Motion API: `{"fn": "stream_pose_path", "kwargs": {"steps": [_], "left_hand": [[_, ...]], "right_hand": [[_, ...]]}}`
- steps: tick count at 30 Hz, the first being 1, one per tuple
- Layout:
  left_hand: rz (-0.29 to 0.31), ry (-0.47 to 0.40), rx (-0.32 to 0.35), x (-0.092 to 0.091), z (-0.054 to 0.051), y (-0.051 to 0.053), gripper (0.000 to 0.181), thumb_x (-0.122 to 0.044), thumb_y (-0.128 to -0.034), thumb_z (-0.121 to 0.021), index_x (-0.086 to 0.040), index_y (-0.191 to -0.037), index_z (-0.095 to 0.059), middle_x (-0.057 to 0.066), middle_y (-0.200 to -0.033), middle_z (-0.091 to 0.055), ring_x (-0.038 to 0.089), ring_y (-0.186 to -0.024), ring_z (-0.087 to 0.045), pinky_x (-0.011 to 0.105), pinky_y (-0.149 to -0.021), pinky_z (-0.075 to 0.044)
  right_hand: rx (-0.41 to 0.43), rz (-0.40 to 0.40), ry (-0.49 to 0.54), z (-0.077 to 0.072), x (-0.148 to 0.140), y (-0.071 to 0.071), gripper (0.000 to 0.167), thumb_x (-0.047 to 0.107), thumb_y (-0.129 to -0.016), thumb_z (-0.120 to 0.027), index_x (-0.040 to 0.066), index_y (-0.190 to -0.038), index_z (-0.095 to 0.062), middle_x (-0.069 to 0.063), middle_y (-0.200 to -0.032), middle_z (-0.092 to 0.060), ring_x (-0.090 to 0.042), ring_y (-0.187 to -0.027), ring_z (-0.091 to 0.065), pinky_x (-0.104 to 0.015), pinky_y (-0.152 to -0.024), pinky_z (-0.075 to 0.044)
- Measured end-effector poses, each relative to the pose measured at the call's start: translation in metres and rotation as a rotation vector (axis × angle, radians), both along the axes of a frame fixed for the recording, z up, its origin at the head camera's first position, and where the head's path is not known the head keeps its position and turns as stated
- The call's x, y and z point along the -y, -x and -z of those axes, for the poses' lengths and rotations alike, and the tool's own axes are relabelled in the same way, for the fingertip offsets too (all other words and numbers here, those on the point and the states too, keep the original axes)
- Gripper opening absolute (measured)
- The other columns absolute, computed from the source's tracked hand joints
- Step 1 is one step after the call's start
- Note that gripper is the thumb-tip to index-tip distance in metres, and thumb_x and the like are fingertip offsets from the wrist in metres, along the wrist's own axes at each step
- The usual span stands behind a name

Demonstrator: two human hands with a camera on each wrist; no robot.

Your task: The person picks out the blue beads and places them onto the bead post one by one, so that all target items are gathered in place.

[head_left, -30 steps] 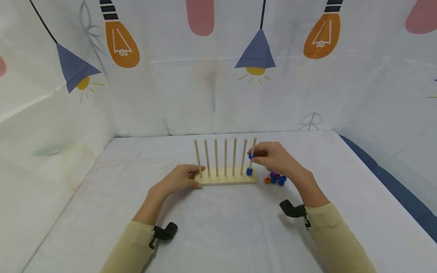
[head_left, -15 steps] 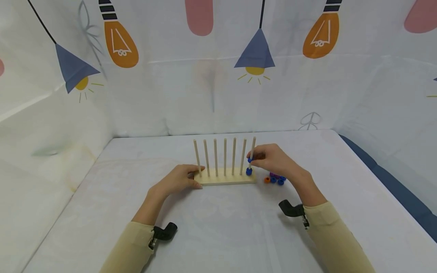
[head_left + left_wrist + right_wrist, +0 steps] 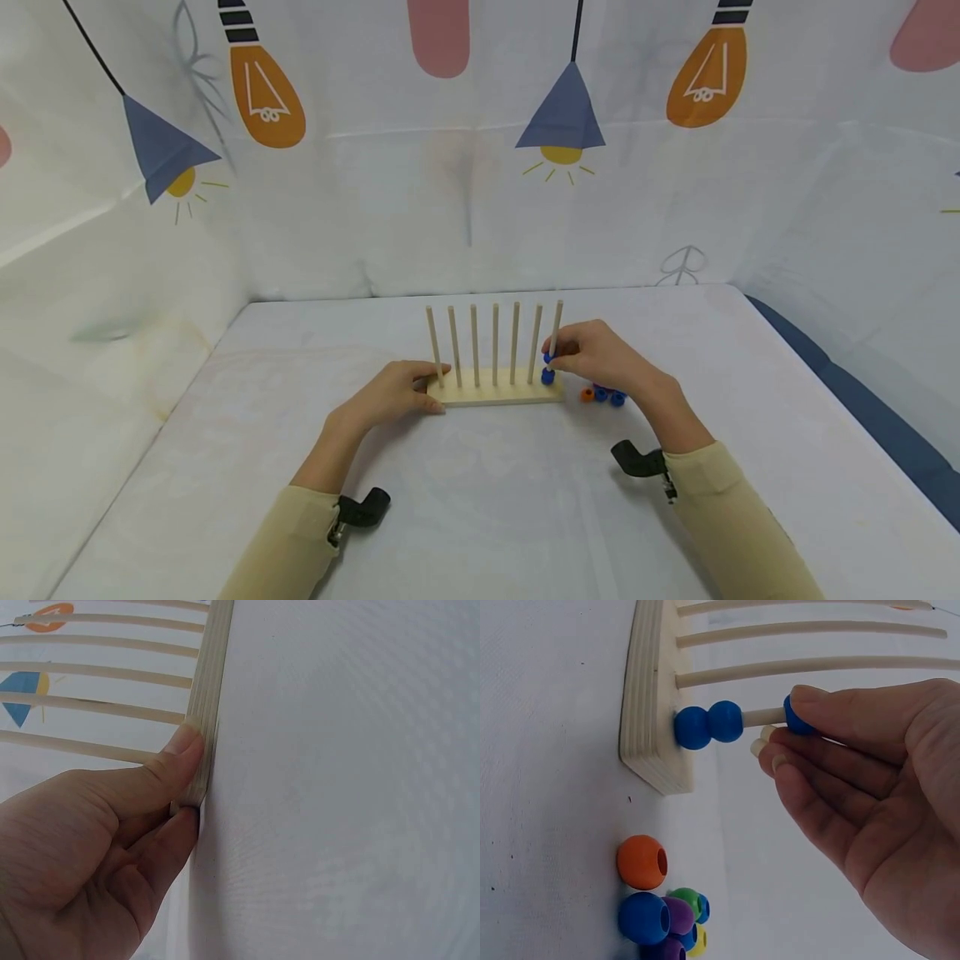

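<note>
A pale wooden base (image 3: 498, 399) with a row of upright pegs stands on the white-covered table. My left hand (image 3: 390, 390) holds its left end; in the left wrist view the thumb (image 3: 182, 740) lies on the front edge with fingers behind. At the right end, my right hand (image 3: 603, 357) pinches a blue bead (image 3: 798, 718) threaded on the last peg (image 3: 763, 717). Two more blue beads (image 3: 709, 724) sit stacked at the foot of that peg, a short gap below the pinched one. The other pegs in the head view carry no beads.
Right of the base lies a cluster of loose beads: an orange bead (image 3: 641, 862), a blue bead (image 3: 643, 918), a green bead (image 3: 685, 901), and several others. A white printed cloth (image 3: 420, 208) hangs behind the table (image 3: 465, 500).
My right hand has slid down the last peg with the blue bead, closer to the beads at its foot. The left hand and the base have stayed in place.
</note>
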State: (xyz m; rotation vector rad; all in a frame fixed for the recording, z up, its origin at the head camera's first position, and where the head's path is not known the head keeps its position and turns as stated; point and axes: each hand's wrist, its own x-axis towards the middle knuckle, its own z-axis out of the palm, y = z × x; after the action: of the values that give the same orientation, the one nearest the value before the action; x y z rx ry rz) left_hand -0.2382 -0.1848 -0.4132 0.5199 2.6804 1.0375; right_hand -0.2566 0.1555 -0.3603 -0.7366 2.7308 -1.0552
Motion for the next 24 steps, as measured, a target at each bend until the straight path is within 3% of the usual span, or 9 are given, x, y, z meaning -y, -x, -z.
{"fn": "stream_pose_path", "kwargs": {"steps": [14, 24], "left_hand": [[0.006, 0.000, 0.000, 0.001, 0.001, 0.001, 0.065, -0.025, -0.0810, -0.082, -0.016, -0.141, -0.058, 0.000, -0.148, -0.054, 0.027, -0.145, -0.040, 0.048, -0.117, -0.037], [0.015, -0.005, -0.004, 0.001, 0.002, 0.002, 0.064, -0.024, -0.0809, -0.082, -0.016, -0.140, -0.058, -0.004, -0.147, -0.055, 0.025, -0.146, -0.039, 0.046, -0.117, -0.037]], "right_hand": [[-0.031, -0.041, 0.005, 0.010, -0.001, 0.003, 0.009, 0.005, -0.089, -0.070, 0.011, -0.095, -0.073, -0.005, -0.102, -0.075, -0.018, -0.091, -0.068, -0.036, -0.080, -0.056], [0.020, -0.029, 0.000, 0.016, -0.001, 0.006, 0.008, 0.008, -0.089, -0.070, 0.014, -0.093, -0.074, -0.003, -0.106, -0.074, -0.022, -0.100, -0.069, -0.039, -0.086, -0.056]]}}
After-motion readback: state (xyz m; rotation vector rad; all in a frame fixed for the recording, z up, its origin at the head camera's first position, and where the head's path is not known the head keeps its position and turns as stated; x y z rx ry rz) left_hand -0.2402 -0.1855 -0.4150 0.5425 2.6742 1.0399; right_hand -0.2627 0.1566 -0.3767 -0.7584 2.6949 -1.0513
